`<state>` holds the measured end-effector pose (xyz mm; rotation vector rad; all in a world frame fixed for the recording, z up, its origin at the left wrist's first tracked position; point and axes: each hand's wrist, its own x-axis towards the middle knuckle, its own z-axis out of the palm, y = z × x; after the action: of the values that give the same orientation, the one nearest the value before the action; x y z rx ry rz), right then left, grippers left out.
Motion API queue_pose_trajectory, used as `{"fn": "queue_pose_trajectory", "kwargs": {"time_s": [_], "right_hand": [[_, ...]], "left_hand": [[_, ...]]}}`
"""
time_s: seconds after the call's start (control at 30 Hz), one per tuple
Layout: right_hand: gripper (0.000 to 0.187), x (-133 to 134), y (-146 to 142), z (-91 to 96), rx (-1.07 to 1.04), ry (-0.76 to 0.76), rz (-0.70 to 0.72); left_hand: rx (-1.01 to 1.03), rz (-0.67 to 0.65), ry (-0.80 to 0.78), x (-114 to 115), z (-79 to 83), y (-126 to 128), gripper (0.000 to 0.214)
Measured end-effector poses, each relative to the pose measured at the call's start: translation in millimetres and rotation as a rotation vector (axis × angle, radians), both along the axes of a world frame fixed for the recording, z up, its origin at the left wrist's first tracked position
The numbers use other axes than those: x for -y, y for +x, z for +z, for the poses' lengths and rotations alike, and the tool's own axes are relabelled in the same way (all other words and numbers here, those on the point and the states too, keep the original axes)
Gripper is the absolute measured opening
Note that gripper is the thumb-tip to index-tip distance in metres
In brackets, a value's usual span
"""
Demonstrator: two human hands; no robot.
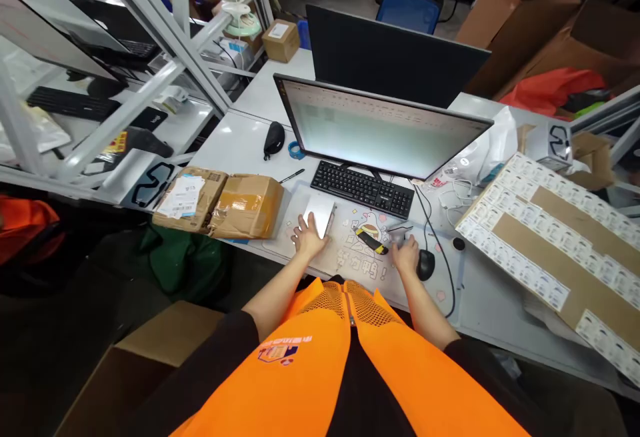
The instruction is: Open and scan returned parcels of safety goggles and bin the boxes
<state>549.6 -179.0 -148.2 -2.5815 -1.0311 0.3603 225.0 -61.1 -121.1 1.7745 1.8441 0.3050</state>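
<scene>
My left hand [309, 237] lies flat with fingers spread on the patterned desk mat [350, 260], its fingertips touching a small silver-white flat box [319, 213]. My right hand [407, 255] rests on the mat beside a black computer mouse [426, 264], fingers loosely curled, touching the mouse's left side. A black and yellow box cutter [371, 242] lies on the mat between the hands. Just beyond them sits a black keyboard [362, 188] under a lit monitor [375, 127].
Two taped brown parcels [220, 203] lie left of my left hand. A flat cardboard sheet covered with labels [555, 243] leans at the right. A pen [293, 175], a black pouch [273, 139], blue tape [296, 151], white cables [453, 193], and metal shelving [150, 43] surround the desk.
</scene>
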Motion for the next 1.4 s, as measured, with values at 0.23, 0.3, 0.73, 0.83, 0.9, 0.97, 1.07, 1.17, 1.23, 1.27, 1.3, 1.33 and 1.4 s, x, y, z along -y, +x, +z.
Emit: {"fn": "queue_pose_trajectory", "kwargs": {"time_s": [0.23,0.3,0.73,0.83,0.9,0.97,1.07,1.17,1.23,1.27,1.3,1.33,1.4], "right_hand": [[0.063,-77.3,-13.1,19.1,0.024,0.051,0.353],[0.064,-103.9,-15.8,23.1,0.005,-0.028,0.417],[0.064,-22.0,-24.2,9.4,0.107,0.144,-0.08],[0.078,-3.7,-38.1,5.9,-0.007,-0.041,-0.16],[0.079,-4.3,-46.2,6.2,-0.038,-0.097,-0.158],[0.078,-9.4,-50.8,8.6,-0.037,-0.122,-0.163],[0.075,-14.3,-51.2,19.2,-0.042,-0.151,-0.168],[0.059,-9.5,-49.6,43.4,-0.137,-0.139,-0.095],[0.04,-2.7,-52.4,67.9,-0.328,-0.103,-0.013],[0.034,0.5,-55.9,82.0,-0.448,-0.08,0.036],[0.031,2.9,-60.9,96.7,-0.566,-0.061,0.088],[0.031,4.0,-67.3,111.5,-0.668,-0.053,0.144],[0.032,1.7,-82.3,138.2,-0.795,-0.064,0.254]], "left_hand": [[0.33,-0.065,-0.091,-7.3,-21.1,-51.3,0.106],[0.385,-0.086,-0.125,-8.8,-27.1,-60.5,0.106],[0.541,-0.185,-0.197,-25.1,-54.1,-96.0,0.101],[0.566,-0.184,-0.213,-28.4,-58.7,-98.7,0.099],[0.578,-0.197,-0.224,-29.7,-59.1,-98.9,0.1],[0.578,-0.225,-0.227,-30.2,-58.5,-99.1,0.1],[0.576,-0.25,-0.213,-29.7,-58.2,-99.6,0.095],[0.577,-0.242,-0.202,-28.6,-59.9,-99.2,0.092],[0.569,-0.233,-0.202,-28.2,-61.2,-98.4,0.094],[0.563,-0.231,-0.203,-28.2,-61.5,-98.0,0.095],[0.558,-0.23,-0.203,-28.2,-61.3,-97.6,0.095],[0.555,-0.232,-0.203,-28.3,-60.8,-97.2,0.094],[0.554,-0.24,-0.201,-28.5,-58.9,-96.8,0.093]]}}
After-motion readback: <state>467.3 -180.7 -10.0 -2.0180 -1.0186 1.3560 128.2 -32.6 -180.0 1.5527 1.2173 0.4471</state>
